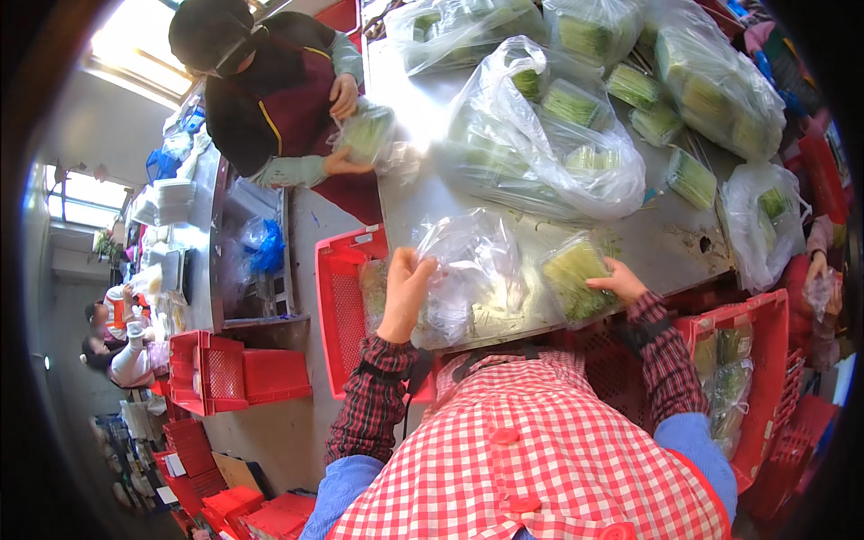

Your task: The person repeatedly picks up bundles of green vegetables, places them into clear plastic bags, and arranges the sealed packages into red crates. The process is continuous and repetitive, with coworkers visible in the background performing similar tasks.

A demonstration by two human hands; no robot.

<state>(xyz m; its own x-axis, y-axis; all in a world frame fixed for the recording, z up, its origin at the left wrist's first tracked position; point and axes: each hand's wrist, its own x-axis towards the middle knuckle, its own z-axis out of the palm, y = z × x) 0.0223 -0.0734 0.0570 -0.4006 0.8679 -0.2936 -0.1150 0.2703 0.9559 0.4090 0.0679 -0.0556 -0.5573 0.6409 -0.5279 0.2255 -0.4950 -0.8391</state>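
Observation:
My left hand (407,290) pinches the edge of a clear plastic bag (466,270) at the front of the metal table (432,182). To the right, my right hand (619,282) grips the right side of a clear pack of thin green shoots (574,277), tilted over the table's front edge. Further back lies a large clear bag (540,155) with several green packs inside. A loose pack (692,178) rests on the table to the right. Small plant scraps lie near the front edge.
Across the table's left corner, a co-worker (297,101) holds a wrapped green pack (368,131). A red crate (337,304) stands at the table's left front; another crate (769,378) with several packs is at my right. Full bags (715,81) fill the table's far side.

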